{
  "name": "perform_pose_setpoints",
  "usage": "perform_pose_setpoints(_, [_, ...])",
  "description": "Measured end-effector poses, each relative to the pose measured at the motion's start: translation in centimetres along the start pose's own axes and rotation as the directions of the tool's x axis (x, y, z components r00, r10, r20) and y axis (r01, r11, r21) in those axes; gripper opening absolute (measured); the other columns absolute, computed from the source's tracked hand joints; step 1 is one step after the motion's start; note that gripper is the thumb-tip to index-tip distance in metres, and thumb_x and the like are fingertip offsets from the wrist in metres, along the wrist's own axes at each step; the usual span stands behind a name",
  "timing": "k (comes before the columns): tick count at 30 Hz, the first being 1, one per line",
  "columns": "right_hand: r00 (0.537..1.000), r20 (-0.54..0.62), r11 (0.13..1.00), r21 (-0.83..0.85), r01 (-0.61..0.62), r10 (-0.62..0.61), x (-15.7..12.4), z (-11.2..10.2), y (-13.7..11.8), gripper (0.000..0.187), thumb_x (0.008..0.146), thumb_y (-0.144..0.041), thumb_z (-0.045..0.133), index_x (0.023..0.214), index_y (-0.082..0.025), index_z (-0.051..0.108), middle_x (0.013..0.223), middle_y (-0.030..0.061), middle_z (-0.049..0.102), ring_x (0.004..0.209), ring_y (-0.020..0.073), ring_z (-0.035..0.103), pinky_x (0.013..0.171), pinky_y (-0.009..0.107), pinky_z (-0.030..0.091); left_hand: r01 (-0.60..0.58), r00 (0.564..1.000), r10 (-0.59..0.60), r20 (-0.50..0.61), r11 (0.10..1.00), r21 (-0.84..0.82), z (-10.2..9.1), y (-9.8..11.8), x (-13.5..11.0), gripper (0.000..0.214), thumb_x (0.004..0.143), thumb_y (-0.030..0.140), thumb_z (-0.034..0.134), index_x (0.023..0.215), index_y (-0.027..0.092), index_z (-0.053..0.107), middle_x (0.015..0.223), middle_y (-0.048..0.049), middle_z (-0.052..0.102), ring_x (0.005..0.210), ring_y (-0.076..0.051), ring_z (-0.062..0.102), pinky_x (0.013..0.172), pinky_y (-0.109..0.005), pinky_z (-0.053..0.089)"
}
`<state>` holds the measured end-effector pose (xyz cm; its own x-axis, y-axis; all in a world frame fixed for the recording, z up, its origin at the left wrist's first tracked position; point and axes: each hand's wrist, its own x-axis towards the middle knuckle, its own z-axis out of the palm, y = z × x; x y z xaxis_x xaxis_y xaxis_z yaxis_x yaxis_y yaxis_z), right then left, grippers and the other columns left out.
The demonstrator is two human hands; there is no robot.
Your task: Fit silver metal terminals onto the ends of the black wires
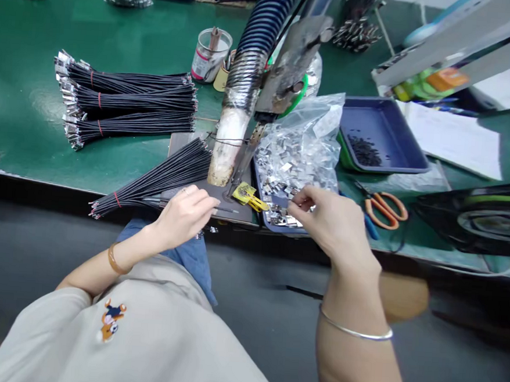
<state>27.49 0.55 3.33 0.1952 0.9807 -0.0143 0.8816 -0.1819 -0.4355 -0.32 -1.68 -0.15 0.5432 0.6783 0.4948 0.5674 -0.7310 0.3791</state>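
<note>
My left hand (187, 215) is closed in a pinch on a thin black cable (227, 209), whose tip points right over the grey work board (188, 143). Just behind that hand lies a loose bundle of black cables (160, 175) tied with a red band. Over the front of a blue tray (258, 182) of small metal connectors (277, 181), my right hand (323, 216) has thumb and fingers pinched together. Whatever is between those fingertips is too small to make out. A yellow clip-like piece (250, 196) sits between both hands, by the tray's left edge.
A ribbed hose (267, 23) and a metal fixture (292, 65) come down above the board. Tied cable bundles (130, 101) lie at left. To the right are orange-handled scissors (385, 209), a blue tray of small black parts (385, 130) and a black device (480, 215).
</note>
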Motion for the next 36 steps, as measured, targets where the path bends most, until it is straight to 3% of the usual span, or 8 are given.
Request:
perform_pose_setpoints(3, [0.956,-0.278,0.986,0.114,0.125,-0.089,-2.4,0.2,-1.6,0.025,0.062,-0.004,0.074,0.057,-0.021,0.055,0.056,-0.0039,0.057,0.051,0.0097,0.049,0.057,0.025,0.037,0.008,0.997,0.007,0.079,0.983,-0.185,0.2,1.1,-0.1,0.030,0.102,0.023,0.041,0.096,0.014,0.069,0.078,-0.0078,0.067,0.074,-0.017,0.060,0.072,-0.029,0.049])
perform_pose_setpoints(7, [0.828,-0.551,0.898,0.303,0.320,-0.109,-6.5,2.1,-5.0,0.015,0.079,-0.024,0.069,0.067,-0.021,0.061,0.072,0.0014,0.070,0.060,0.0131,0.063,0.057,0.026,0.051,0.362,0.930,-0.333,0.155,0.764,-0.534,0.4,2.1,-0.1,0.023,0.096,0.026,0.051,0.090,0.013,0.069,0.070,-0.0047,0.069,0.058,-0.012,0.059,0.062,-0.023,0.049])
perform_pose_setpoints(11, [0.872,-0.483,0.799,0.492,0.347,-0.081,-8.6,5.1,-7.4,0.012,0.084,-0.027,0.069,0.075,-0.021,0.067,0.084,0.0035,0.074,0.079,0.0163,0.072,0.068,0.029,0.060,0.590,0.780,-0.505,0.369,0.396,-0.704,0.0,2.3,0.4,0.018,0.088,0.029,0.059,0.083,0.012,0.064,0.061,-0.0013,0.065,0.055,-0.010,0.059,0.058,-0.020,0.048])
perform_pose_setpoints(14, [0.951,-0.304,0.666,0.699,0.258,-0.050,-8.6,6.5,-7.7,0.009,0.083,-0.026,0.070,0.077,-0.020,0.071,0.089,0.0045,0.075,0.080,0.0150,0.073,0.069,0.026,0.061,0.598,0.756,-0.511,0.408,0.287,-0.749,-0.2,2.1,0.6,0.016,0.083,0.029,0.063,0.082,0.013,0.063,0.061,0.0004,0.062,0.053,-0.008,0.057,0.057,-0.018,0.047])
perform_pose_setpoints(23, [0.989,-0.138,0.510,0.847,0.147,-0.055,-8.3,7.2,-7.0,0.007,0.078,-0.025,0.071,0.075,-0.019,0.071,0.089,0.0051,0.075,0.079,0.0135,0.073,0.069,0.024,0.062,0.517,0.839,-0.438,0.321,0.463,-0.720,0.0,2.0,0.6,0.017,0.087,0.027,0.059,0.084,0.012,0.068,0.071,-0.0028,0.068,0.062,-0.011,0.059,0.062,-0.020,0.049])
perform_pose_setpoints(30, [0.945,-0.293,0.744,0.596,0.302,-0.148,-9.0,6.5,-6.8,0.005,0.082,-0.019,0.068,0.080,-0.021,0.072,0.096,0.0058,0.076,0.091,0.0169,0.074,0.083,0.031,0.062,0.290,0.955,-0.219,0.201,0.836,-0.466,0.5,1.2,0.0,0.023,0.095,0.023,0.055,0.084,0.014,0.072,0.078,-0.0078,0.073,0.071,-0.016,0.066,0.071,-0.024,0.050])
perform_pose_setpoints(33, [0.975,-0.211,0.608,0.766,0.208,-0.069,-9.1,7.0,-6.8,0.005,0.081,-0.021,0.070,0.076,-0.021,0.071,0.097,0.0058,0.076,0.086,0.0166,0.075,0.077,0.028,0.063,0.291,0.956,-0.221,0.195,0.809,-0.511,0.5,1.4,-0.2,0.025,0.096,0.025,0.053,0.085,0.013,0.071,0.076,-0.0073,0.072,0.069,-0.015,0.065,0.071,-0.024,0.050])
perform_pose_setpoints(36, [0.987,-0.162,0.487,0.861,0.148,-0.014,-9.1,7.7,-7.2,0.005,0.080,-0.022,0.072,0.075,-0.021,0.072,0.096,0.0054,0.076,0.082,0.0161,0.075,0.076,0.028,0.063,0.449,0.890,-0.355,0.288,0.564,-0.693,0.2,1.5,0.0,0.025,0.095,0.030,0.055,0.082,0.012,0.067,0.065,-0.0028,0.066,0.058,-0.011,0.058,0.062,-0.021,0.047])
